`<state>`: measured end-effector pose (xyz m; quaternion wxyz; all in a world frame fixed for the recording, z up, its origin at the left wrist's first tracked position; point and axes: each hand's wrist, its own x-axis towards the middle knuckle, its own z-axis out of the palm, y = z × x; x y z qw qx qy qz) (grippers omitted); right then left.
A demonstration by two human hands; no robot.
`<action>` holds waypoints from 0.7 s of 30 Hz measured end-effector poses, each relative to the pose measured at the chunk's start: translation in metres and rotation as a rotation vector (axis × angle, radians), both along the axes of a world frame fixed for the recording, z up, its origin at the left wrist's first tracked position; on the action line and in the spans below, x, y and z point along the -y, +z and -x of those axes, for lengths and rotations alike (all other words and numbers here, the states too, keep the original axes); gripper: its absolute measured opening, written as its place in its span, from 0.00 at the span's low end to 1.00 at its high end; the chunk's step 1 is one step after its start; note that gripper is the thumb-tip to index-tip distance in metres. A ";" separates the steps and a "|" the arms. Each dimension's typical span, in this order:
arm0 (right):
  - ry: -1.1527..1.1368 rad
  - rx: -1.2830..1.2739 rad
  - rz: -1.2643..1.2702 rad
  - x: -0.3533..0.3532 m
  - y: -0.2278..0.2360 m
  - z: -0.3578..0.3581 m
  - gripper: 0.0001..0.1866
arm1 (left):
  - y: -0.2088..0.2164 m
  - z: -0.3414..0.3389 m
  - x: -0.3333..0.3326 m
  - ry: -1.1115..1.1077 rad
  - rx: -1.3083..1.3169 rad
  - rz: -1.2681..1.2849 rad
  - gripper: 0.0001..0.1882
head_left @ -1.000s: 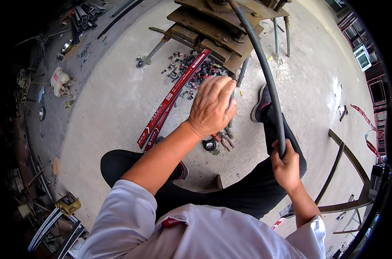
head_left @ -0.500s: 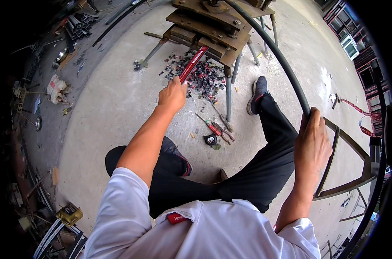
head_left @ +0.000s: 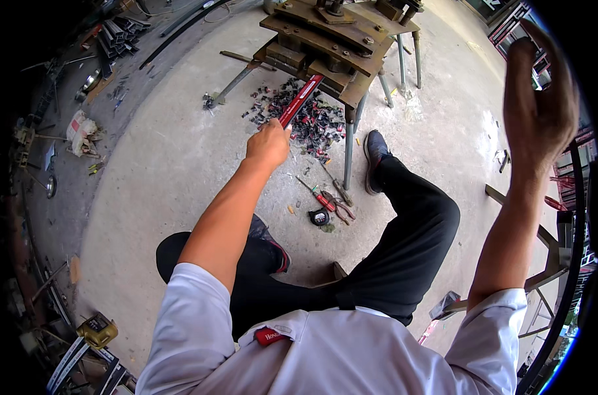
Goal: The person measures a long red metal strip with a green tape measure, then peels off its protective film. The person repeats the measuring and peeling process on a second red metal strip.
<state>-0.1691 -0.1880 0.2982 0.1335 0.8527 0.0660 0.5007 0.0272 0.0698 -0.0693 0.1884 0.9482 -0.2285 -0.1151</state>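
My left hand [head_left: 268, 143] is closed round the near end of a red metal profile [head_left: 301, 100]. The profile's far end rests at the lower front of a brown, rusty metal press [head_left: 325, 46] with stacked plates and bolts. Raised high at the far right, my right hand [head_left: 540, 108] has its thumb and fingers curved apart, and no object shows between them. Dark and red metal offcuts [head_left: 312, 122] lie heaped on the floor under the press.
A red-handled screwdriver [head_left: 322, 199], pliers [head_left: 341, 209] and a black tape measure [head_left: 319, 216] lie between my feet. Steel press legs [head_left: 349, 148] stand ahead. A metal frame [head_left: 549, 263] is at right; a yellow tool [head_left: 101, 329] sits lower left.
My right hand has left the long curved dark bar's earlier position and risen up and right; that bar is out of sight. My left hand stays on the profile, and my right leg has shifted slightly.
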 end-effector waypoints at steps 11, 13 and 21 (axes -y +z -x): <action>-0.017 -1.048 -1.153 -0.029 -0.309 -0.042 0.14 | 0.011 0.011 -0.008 0.027 -0.091 -0.069 0.24; 0.041 -1.065 -1.137 -0.037 -0.326 -0.056 0.18 | 0.010 0.018 -0.016 0.038 -0.081 -0.079 0.25; 0.130 -1.088 -1.495 -0.057 -0.358 -0.089 0.34 | -0.003 0.049 -0.075 -0.012 -0.027 -0.038 0.21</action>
